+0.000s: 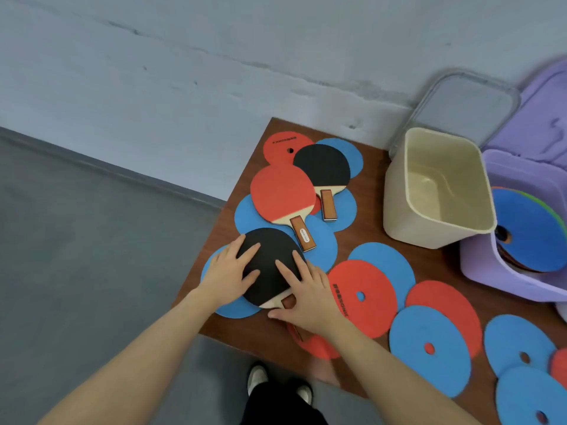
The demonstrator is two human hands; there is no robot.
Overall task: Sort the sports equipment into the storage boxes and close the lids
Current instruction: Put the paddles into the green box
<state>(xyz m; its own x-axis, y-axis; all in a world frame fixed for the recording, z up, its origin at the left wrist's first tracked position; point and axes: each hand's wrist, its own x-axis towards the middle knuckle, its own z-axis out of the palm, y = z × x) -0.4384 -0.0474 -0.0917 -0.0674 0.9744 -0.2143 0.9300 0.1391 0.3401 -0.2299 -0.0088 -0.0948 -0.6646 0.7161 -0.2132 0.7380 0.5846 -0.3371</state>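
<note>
Both hands on black-faced wooden table-tennis paddle (270, 265) lying over flat blue foam discs (322, 240) on brown wooden table (368, 234): left hand (228, 271) flat on its face, right hand (310, 297) fingers on face, thumb by handle; red-faced paddle (280, 194), second black paddle (322, 165), open cream plastic bin (399, 204), lilac plastic box (491, 271) holding discs beyond.

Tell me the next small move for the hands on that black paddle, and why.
Probably lift the black paddle and carry it to the empty beige box. Both the left hand and the right hand already lie on it, and discs are in the purple box.
</note>
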